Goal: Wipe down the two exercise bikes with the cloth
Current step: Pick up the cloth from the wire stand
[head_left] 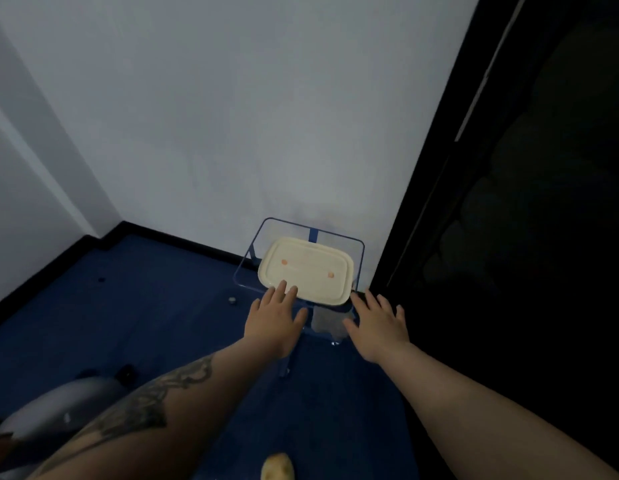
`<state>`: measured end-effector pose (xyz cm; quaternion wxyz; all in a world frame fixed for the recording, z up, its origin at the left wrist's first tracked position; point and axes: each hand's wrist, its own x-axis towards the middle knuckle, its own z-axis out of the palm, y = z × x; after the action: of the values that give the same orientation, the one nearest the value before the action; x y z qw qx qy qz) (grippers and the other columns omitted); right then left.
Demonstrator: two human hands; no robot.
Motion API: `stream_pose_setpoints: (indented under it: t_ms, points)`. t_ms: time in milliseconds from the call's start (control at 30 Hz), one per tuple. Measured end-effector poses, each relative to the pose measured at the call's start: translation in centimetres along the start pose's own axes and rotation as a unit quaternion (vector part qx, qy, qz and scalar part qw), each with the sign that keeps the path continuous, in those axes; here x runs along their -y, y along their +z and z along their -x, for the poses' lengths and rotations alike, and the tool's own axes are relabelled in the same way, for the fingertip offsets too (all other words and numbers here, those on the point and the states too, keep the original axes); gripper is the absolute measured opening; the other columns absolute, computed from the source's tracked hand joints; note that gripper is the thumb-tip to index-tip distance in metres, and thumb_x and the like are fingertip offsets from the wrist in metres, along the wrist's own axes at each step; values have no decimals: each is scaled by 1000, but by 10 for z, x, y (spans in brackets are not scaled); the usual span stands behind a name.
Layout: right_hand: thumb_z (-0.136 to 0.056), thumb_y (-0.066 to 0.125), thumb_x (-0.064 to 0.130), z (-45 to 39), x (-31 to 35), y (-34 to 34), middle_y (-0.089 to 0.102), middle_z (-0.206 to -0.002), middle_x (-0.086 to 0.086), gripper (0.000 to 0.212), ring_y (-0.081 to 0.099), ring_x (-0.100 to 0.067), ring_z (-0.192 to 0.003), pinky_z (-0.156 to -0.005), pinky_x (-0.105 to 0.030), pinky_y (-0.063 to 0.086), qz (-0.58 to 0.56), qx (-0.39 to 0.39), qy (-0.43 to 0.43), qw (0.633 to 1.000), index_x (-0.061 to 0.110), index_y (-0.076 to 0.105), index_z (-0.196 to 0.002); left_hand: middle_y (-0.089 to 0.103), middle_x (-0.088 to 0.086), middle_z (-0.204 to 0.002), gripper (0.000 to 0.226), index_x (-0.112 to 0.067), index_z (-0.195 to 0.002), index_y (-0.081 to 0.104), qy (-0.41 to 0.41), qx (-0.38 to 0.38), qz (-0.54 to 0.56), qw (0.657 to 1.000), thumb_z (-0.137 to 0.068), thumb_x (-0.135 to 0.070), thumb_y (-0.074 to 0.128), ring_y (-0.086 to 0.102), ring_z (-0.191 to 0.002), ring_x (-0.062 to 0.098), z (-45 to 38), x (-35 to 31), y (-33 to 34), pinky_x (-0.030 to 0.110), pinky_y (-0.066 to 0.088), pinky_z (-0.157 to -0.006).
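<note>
A dark blue floor (145,323) was seen, met by a pale wall (232,116) along a black skirting strip (183,242). A dark, unlit opening (526,202) was bounded on the right by a black frame. The room was dimly lit.

Against the wall, a small stand with a blue metal frame (335,233) and a see-through top was placed. On it a cream rectangular lid or tray (306,270) with rounded corners was laid, marked by two small orange spots. Beneath its near edge a grey, soft-looking thing (327,322) was visible on the stand; whether this was the cloth could not be told. No exercise bike could be clearly made out; only a pale grey rounded shape (55,403) was seen at the lower left, and what it belonged to could not be determined.

Two bare hands were counted. The left hand (275,320) was spread flat with fingers straight, its fingertips lying at the near edge of the cream lid, nothing being held. The right hand (379,323) was likewise spread, fingers apart, beside the stand's right corner, with nothing grasped. A tattoo (155,400) was borne on the left forearm. One yellowish object (277,467) was cut off at the bottom edge.
</note>
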<state>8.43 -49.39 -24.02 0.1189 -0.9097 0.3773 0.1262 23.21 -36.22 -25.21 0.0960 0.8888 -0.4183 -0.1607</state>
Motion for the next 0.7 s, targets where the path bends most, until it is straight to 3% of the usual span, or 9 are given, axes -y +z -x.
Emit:
stream_pose_setpoints:
  t_ms: [467,700]
  points:
    - [-102,28,39,-159,-16,86,10,-161,0,57,9,-24,-147,-119,-49,5,-15,96,-5,995,25,6,-153,4,-1,-162,59,-24,-152,15,-31,46,2,998,-99,-48,27,4,-149,20,-137,35,75,40,8,-119]
    - [-96,46,14,-201,-22,145,15,-160,2,68,11,-19,-147,-119,-47,-7,32,133,-46,989,20,8,-153,1,-5,-162,59,-27,-152,13,-61,31,18,997,-99,-45,30,-1,-149,16,-146,51,134,37,3,-120]
